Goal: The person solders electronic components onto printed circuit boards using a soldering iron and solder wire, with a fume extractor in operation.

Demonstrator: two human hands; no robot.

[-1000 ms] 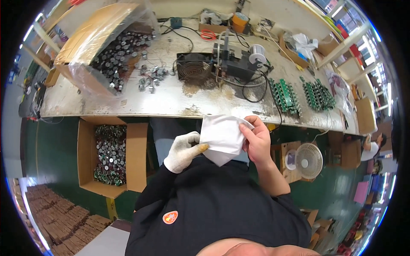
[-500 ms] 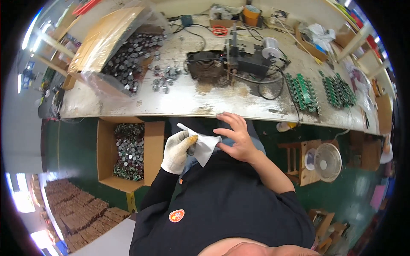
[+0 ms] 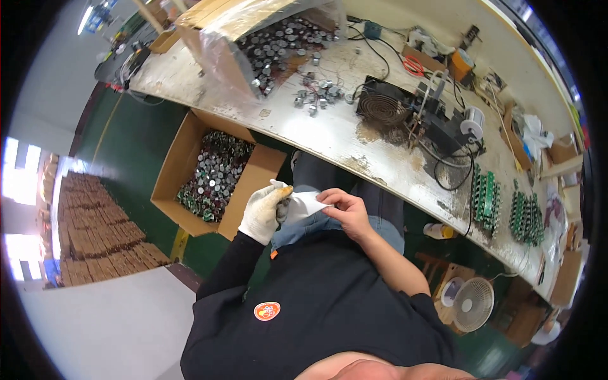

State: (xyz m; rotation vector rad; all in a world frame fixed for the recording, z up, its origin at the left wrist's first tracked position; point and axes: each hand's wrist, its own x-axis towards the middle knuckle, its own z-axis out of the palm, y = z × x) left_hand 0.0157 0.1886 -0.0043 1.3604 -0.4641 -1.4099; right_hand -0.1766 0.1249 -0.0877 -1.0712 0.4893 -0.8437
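My left hand (image 3: 263, 212) wears a white knit glove with a yellow-stained thumb and grey fingertips. It pinches the left part of a thin, crumpled white sheet (image 3: 304, 204); whether this is paper or cloth I cannot tell. On the other side, my bare right hand (image 3: 347, 212) grips the sheet's right corner between thumb and fingers. Both hands are above my lap, in front of the bench edge. Closest to the gloved hand is an open cardboard box (image 3: 261, 180) holding many small round metal parts (image 3: 212, 177) and green boards.
On the workbench (image 3: 297, 126) lie a plastic-lined carton (image 3: 221, 57) of metal parts, a loose pile of parts (image 3: 320, 95), a black fan (image 3: 383, 104), a wire spool (image 3: 473, 120) and rows of green circuit boards (image 3: 486, 199). A white fan (image 3: 474, 304) stands at lower right.
The view has turned, so the bench now slants down to the right. My right hand's spread fingers have closed on the sheet's right corner. My left hand keeps its hold.
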